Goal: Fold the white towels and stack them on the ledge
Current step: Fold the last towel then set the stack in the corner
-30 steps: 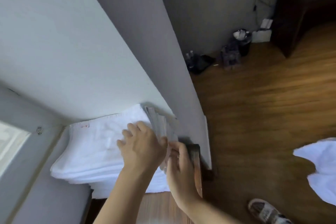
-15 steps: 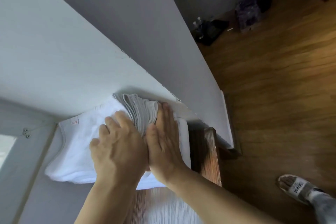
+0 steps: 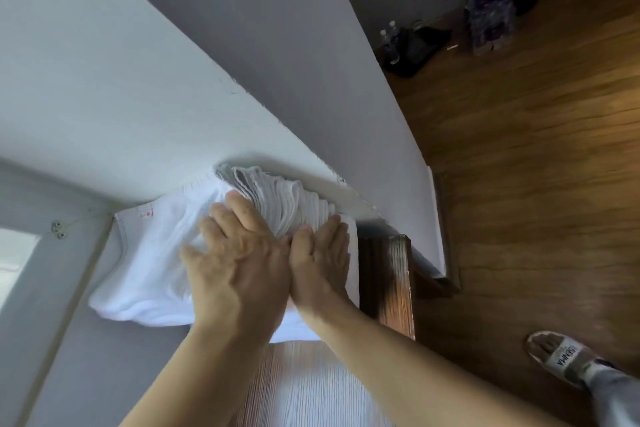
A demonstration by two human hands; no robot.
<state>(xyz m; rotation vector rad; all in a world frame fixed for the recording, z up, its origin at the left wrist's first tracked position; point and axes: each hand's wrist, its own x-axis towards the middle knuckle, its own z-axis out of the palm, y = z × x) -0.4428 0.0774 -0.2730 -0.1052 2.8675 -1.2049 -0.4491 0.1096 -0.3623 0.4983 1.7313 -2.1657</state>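
My left hand [image 3: 239, 260] and right hand [image 3: 320, 258] lie flat, fingers straight, side by side, pressing on the white towels [image 3: 149, 260]; neither grip closes round anything. Just beyond my fingertips, a fanned bundle of folded cloths [image 3: 280, 198] leans on the wall. The stack sits on the ledge [image 3: 386, 274]; I judge stacking nearly done, only tidying left.

White towels [image 3: 149, 263] with a small pink tag [image 3: 147, 214]; beside them a glossy red-brown wood-grain ledge [image 3: 394, 281]. Grey walls [image 3: 277, 28], warm brown plank floor [image 3: 536, 166], white-and-beige slipper [image 3: 561, 362] with dark lettering.
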